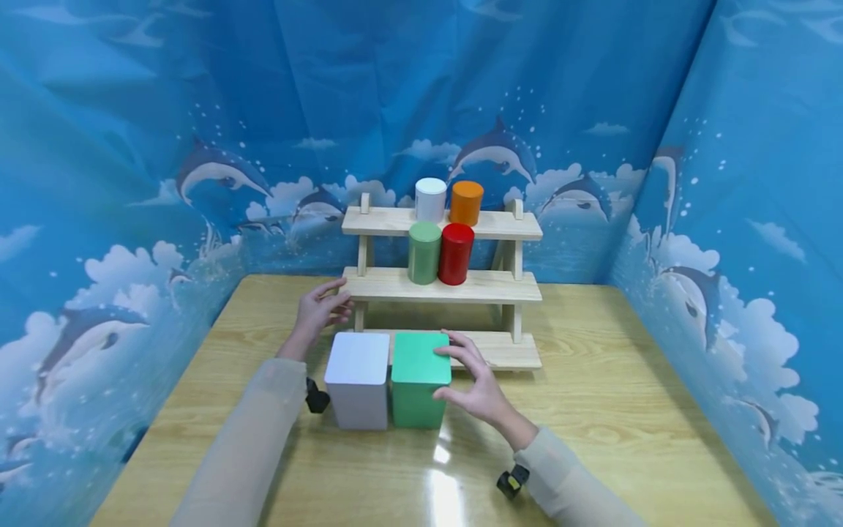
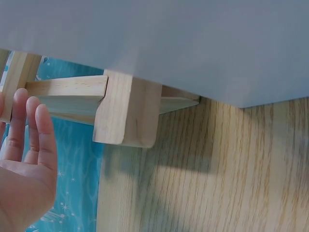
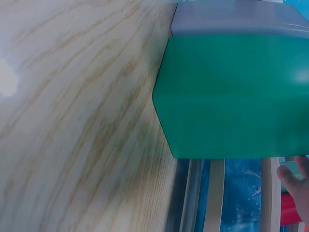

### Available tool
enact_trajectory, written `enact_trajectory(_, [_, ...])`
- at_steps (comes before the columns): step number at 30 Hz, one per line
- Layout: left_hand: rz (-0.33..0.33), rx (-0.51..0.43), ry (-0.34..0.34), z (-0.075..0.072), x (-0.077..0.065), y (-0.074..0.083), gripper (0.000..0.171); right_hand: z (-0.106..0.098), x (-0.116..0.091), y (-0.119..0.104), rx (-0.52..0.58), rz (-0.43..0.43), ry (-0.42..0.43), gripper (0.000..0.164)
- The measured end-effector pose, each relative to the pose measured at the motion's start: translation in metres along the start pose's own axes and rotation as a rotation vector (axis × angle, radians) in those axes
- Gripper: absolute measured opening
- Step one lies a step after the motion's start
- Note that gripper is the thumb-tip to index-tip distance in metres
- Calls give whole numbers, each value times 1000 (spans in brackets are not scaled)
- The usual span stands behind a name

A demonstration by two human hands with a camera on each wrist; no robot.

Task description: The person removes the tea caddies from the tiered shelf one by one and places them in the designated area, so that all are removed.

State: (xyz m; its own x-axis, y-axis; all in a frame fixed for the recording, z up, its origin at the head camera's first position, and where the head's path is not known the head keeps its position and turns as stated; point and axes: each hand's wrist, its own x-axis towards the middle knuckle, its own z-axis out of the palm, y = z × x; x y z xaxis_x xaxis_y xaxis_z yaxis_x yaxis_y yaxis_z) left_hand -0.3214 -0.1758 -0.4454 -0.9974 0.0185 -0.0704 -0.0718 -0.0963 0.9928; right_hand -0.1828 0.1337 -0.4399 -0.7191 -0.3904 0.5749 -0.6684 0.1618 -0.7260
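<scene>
In the head view a pale grey-white box point(image 1: 357, 391) and a green box point(image 1: 420, 395) stand side by side in front of a wooden tiered shelf. My right hand point(image 1: 479, 386) is at the green box's right side, its fingertips at the top edge and its thumb near the front corner. My left hand point(image 1: 319, 311) is behind and left of the pale box, at the left end of the middle tier point(image 1: 388, 284), with its fingers loosely bent. The left wrist view shows those fingers point(image 2: 46, 135) beside the shelf's wood, holding nothing.
The top tier point(image 1: 388, 220) carries a white cylinder point(image 1: 430, 201) and an orange cylinder point(image 1: 466, 203). On the middle tier stand a green cylinder point(image 1: 424, 253) and a red cylinder point(image 1: 456, 254). A blue dolphin-print curtain point(image 1: 369, 95) surrounds the wooden table point(image 1: 593, 366).
</scene>
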Motion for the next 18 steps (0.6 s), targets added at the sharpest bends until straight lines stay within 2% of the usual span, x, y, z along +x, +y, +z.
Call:
enact_trajectory(5, [13, -1, 12, -3, 8, -10, 50, -1, -2, 2, 28, 0, 11, 59])
enact_trajectory(9, [18, 5, 16, -2, 9, -12, 51, -2, -5, 5, 48, -17, 26, 59])
enact_trajectory(18, [-12, -12, -2, 2, -3, 4, 48, -5, -7, 7, 67, -31, 48, 56])
